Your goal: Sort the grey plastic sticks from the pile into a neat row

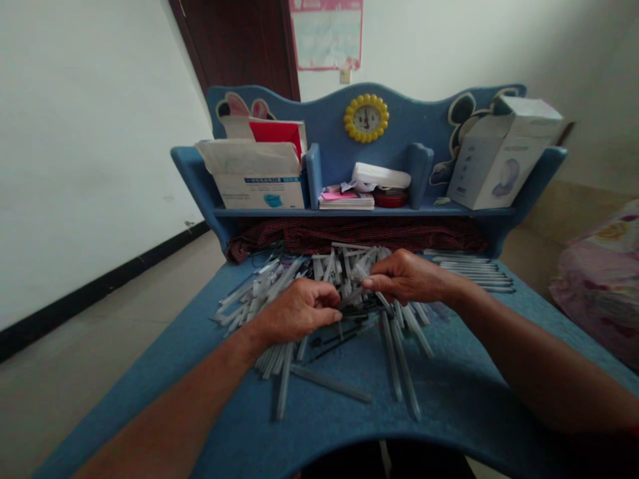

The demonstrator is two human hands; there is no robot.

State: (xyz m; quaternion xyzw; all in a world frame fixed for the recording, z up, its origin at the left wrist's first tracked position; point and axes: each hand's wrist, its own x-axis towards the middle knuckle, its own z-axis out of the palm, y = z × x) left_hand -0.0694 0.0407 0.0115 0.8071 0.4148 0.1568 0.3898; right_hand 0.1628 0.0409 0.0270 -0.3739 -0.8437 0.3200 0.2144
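A heap of several grey-white plastic pen tubes (279,283) lies spread over the blue desk top (449,392). My left hand (298,311) rests over the heap with its fingers curled in a pinch. My right hand (407,276) faces it, fingertips pinched, and a pale pen tube (352,297) runs between the two hands. Thin dark refills (344,336) lie on the desk just below my hands. What exactly each fingertip grips is partly hidden.
A neat row of finished tubes (474,271) lies at the right back. The blue shelf (359,211) holds a mask box (259,179), a white carton (502,163), notebooks and a yellow clock (366,118). A red checked cloth (349,234) lies under the shelf. A floral bundle (599,279) sits at right.
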